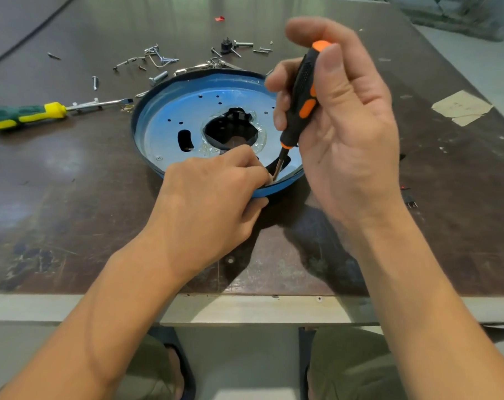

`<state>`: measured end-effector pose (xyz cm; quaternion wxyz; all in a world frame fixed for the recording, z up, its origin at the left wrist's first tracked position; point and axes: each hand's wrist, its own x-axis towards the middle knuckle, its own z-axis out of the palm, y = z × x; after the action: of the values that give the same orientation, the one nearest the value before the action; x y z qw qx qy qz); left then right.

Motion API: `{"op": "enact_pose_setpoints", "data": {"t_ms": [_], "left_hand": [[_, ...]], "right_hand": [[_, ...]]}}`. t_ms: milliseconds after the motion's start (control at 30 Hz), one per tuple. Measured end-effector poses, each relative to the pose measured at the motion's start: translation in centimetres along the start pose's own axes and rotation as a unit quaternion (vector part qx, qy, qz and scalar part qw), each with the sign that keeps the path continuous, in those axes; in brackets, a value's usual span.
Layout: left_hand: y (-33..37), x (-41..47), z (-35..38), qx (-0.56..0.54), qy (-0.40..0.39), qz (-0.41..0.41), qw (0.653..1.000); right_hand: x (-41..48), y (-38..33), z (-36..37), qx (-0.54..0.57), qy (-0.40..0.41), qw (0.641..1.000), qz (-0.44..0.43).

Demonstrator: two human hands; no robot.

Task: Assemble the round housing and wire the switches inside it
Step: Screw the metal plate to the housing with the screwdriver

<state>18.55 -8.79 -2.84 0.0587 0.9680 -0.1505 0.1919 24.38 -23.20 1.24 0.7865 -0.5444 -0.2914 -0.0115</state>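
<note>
While the right grip (349, 125) clasps a ribbed black-orange screwdriver (302, 82), the left grip (210, 194) pinches the rim of the round housing (164, 111).
Shallow glossy blue dish, small drilled holes, jagged central cutout.

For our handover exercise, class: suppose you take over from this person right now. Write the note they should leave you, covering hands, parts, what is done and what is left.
Left hand: pinches a small piece, hidden by the fingers, at the housing's near rim.
Right hand: grips the orange screwdriver, tip down at that same spot.
Housing: flat on the table.
Loose screws lie beyond it, and a green screwdriver lies to the left.
Done: one seated screw at front left.
Left: this fastening, probably more screws, and the switch wiring. No wires are in view.
</note>
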Motion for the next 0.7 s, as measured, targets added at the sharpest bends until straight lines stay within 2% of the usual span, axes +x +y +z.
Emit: {"op": "enact_pose_setpoints", "data": {"t_ms": [267,467,600,700], "left_hand": [[0.00,-0.10,0.08,0.000,0.008,-0.002,1.000],[0.04,-0.02,0.02,-0.005,0.004,-0.003,1.000],[0.03,-0.03,-0.01,-0.004,0.008,-0.002,1.000],[0.05,-0.05,0.00,-0.004,0.008,0.000,1.000]], "right_hand": [[0.36,0.15,-0.11,-0.045,0.051,0.997,-0.041],[0.13,0.36,-0.22,0.004,0.021,1.000,-0.010],[0.01,0.32,-0.09,-0.018,-0.009,1.000,-0.017],[0.04,0.40,0.21,-0.028,0.003,0.999,-0.036]]}}
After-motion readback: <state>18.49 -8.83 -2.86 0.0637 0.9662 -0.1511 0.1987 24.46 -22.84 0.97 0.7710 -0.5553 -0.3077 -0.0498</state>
